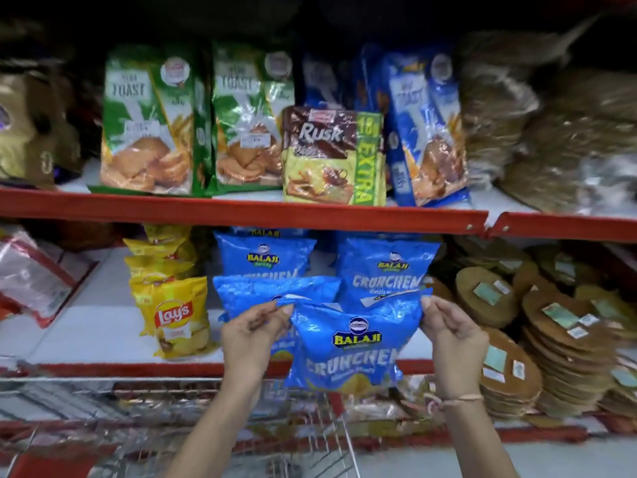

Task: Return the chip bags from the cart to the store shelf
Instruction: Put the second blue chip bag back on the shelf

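Pinching the blue Balaji chip bag (348,343) at its top corners, the left hand (251,336) and right hand (451,343) keep fingers closed tight on the foil. The bag hangs upright above the cart (179,408), in front of matching blue bags (382,267) on the lower shelf (103,305), beside yellow Lay's bags (172,312).

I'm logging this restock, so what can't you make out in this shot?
Head view:
- Cart contents: motion blur.
- Lower left blue bag: print hidden by the held Balaji bag and left hand.
- Top shelf: too dark.
- Right hand grip: fingertips partly behind the bag's corner.
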`<state>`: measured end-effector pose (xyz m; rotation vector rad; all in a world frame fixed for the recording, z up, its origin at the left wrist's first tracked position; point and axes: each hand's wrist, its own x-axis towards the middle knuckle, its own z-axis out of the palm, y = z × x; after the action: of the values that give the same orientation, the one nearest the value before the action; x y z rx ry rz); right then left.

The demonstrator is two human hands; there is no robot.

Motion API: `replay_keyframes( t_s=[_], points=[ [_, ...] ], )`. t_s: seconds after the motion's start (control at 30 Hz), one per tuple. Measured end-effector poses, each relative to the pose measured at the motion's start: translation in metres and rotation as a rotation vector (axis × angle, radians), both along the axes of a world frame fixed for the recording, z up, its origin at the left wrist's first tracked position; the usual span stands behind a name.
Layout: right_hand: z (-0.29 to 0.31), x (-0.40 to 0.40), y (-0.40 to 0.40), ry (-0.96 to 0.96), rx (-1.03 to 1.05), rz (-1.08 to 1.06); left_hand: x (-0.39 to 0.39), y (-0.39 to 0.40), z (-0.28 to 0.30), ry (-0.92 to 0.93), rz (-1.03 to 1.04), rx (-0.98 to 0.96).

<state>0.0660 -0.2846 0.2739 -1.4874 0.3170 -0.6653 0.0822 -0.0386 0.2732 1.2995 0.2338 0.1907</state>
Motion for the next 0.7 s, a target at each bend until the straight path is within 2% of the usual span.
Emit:
replay_keyframes(
  t_s=[0.17, 0.23, 0.47, 0.6, 0.7],
  points=[
    [0.01, 0.033, -0.06, -0.026, 0.031, -0.092, 0.031, -0.065, 0.005, 0.024, -0.043, -0.012],
    [0.008, 0.047, -0.079, -0.004, 0.026, -0.127, 0.043, -0.087, 0.007, 0.029, -0.063, 0.046],
    [-0.046, 0.074, -0.112, 0.283, -0.007, -0.201, 0.072, -0.114, -0.022, 0.188, -0.189, 0.255],
    [-0.026, 0.061, -0.078, 0.325, -0.219, -0.23, 0.06, -0.095, -0.013, 0.126, -0.289, 0.182],
    [-0.007, 0.05, -0.025, 0.183, -0.47, -0.153, 0.043, -0.054, -0.006, 0.022, -0.25, 0.233]
  ],
)
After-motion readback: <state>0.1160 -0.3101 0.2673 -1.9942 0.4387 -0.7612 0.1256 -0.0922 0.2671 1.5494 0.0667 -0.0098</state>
